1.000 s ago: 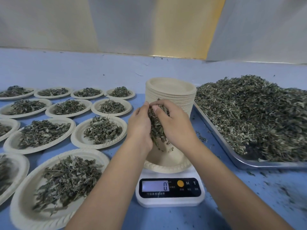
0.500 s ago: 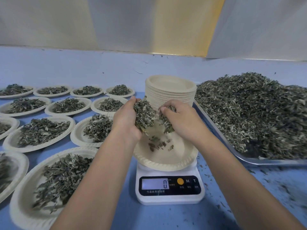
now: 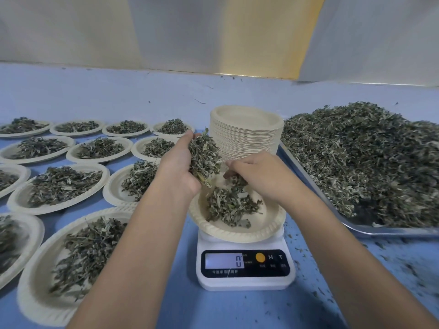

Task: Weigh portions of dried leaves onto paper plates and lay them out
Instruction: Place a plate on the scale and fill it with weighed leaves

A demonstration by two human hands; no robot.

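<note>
Half a second ago the paper plate (image 3: 237,235) on the scale (image 3: 245,280) holds only a few scraps. Now a loose pile of dried leaves (image 3: 229,206) covers its middle. The hands, pressed together over the plate a second ago, have drawn further apart. The left hand (image 3: 177,169) has risen and turned palm inward. The right hand (image 3: 259,173) has dropped closer to the plate. The scale's display reads 0, as it does in both earlier views.

The left hand's fingers wrap around a thick clump of leaves (image 3: 205,157), held above the plate's left edge. The right hand's fingers (image 3: 237,165) curl downward and pinch a small tuft of leaves (image 3: 235,179) just above the pile.

There is one scale on the blue counter (image 3: 142,96), bearing one plate. Directly behind it stands one tall stack of empty plates (image 3: 247,136). One metal tray (image 3: 392,232) lies to the right, carrying one large heap of leaves (image 3: 361,157).

To the left, twelve filled plates (image 3: 59,186) are laid out in rows:
- The farthest row has four.
- The next row has three.
- The third row has three, its leftmost cut by the picture's edge.
- The nearest row has two, one of them also cut off.

Leaf crumbs are scattered on the counter to the right of the scale and in front of the tray.
</note>
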